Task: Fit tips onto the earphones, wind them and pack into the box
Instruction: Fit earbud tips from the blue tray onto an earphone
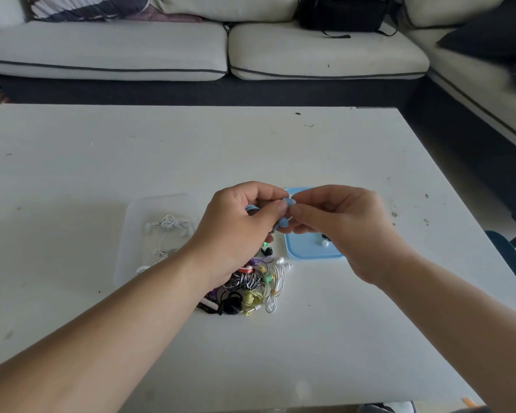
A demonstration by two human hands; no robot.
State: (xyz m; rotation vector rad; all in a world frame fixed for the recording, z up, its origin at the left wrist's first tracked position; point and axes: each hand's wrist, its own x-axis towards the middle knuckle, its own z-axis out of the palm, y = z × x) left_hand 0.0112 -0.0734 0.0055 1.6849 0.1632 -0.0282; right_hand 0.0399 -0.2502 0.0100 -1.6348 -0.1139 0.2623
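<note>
White table [280, 150]: clear box [128, 228], 10 o'clock of the earphone pile [248, 287], holds white earphones [169, 225]; blue tray [310, 254], 1 o'clock, holds tips [325, 242]. Left hand [236, 225] and right hand [346, 228] pinch one blue earphone [289, 201], fingers curled.

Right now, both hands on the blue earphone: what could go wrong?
1. The left hand and right hand pinch the blue earphone in mid-air; a slipped tip may drop into the tangled pile nearby.
2. The loose tips lie on the blue lid just under the right hand, which could knock them off.
</note>
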